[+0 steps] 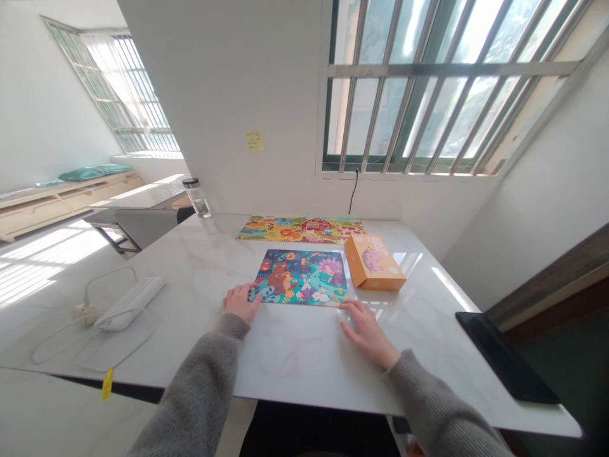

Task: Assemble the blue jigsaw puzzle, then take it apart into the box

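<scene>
A dark-blue jigsaw puzzle [304, 276] with animals in a night forest lies flat on the white marbled table [295, 355]. My left hand [242, 301] is curled round its near left corner, with the thumb and fingers on either side of that corner. At the near right corner rests my right hand [368, 330], palm down, fingers stretched out and thumb apart. Its fingertips touch or nearly touch the puzzle's near edge. Just right of the puzzle is an orange box [375, 261] with a pink animal on its lid.
Behind lies a long farm-scene puzzle [295, 230]. A clear bottle [197, 200] with a black lid stands at the back left. On the left are a white power strip [130, 304] and its cables. A black flat slab [504, 358] lies along the right edge.
</scene>
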A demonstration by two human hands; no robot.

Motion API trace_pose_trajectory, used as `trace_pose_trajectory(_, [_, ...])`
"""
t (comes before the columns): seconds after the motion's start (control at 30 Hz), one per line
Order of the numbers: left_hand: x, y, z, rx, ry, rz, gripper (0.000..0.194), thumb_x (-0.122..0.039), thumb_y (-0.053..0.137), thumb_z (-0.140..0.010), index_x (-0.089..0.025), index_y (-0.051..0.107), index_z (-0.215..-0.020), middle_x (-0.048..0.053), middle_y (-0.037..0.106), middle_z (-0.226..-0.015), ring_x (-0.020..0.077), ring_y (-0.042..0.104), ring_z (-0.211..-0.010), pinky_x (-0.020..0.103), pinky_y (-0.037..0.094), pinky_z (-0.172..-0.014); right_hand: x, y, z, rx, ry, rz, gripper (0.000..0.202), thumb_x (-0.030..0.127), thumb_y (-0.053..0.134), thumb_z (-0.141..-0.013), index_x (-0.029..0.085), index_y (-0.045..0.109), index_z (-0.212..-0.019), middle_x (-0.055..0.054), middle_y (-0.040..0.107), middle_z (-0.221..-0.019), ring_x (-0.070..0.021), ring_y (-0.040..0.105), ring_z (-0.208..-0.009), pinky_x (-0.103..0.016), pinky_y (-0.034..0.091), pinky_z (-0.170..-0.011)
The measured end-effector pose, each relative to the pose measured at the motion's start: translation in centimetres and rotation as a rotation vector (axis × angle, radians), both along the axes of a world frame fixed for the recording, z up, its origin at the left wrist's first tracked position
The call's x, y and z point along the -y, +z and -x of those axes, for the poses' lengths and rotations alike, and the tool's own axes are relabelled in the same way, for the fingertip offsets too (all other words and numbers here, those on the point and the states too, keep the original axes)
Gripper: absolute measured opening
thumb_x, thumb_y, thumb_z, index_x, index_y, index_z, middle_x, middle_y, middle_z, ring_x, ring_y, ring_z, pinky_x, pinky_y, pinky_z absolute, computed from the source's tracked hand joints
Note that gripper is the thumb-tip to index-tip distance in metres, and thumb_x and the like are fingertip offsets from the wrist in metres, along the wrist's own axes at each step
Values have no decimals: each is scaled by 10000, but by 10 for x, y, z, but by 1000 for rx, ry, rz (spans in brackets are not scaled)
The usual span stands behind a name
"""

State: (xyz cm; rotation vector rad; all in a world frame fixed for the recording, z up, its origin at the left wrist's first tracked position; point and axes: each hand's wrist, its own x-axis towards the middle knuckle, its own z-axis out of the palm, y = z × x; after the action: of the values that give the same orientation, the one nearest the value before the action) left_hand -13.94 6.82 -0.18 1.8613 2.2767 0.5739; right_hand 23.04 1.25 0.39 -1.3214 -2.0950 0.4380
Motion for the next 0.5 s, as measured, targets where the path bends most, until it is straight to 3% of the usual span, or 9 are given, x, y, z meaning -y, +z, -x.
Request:
trace_pose_trajectory(0.23, [3, 9, 1, -48, 57, -17, 310, -379, 562, -886, -272, 651, -1164, 90, 623, -1201, 309, 531, -1153, 426, 417, -967, 53, 11, 14, 102, 113, -66, 400, 191, 587, -853, 253, 591, -1248, -113, 564, -1298, -300, 492, -1222, -515, 444, -1052])
trace_pose_trajectory(0.37, [14, 17, -1, -99, 52, 40, 325, -386, 540, -895, -252, 630, -1177, 103, 635, -1149, 299, 562, -1127, 418, 416, -947, 55, 12, 16, 157, 93, -105, 363, 173, 546, -885, 236, 592, -1239, -117, 583, -1262, -291, 501, -1199, -499, 462, -1036])
trace_pose_trajectory(0.5, [42, 21, -3, -157, -28, 116, 355, -410, 504, -913, -249, 595, -1217, 92, 652, -1092, 277, 594, -1081, 409, 412, -924, 41, 8, 14, 259, 6, -148, 351, 207, 539, -906, 191, 585, -1253, -140, 571, -1272, -304, 482, -1222, -491, 450, -1050])
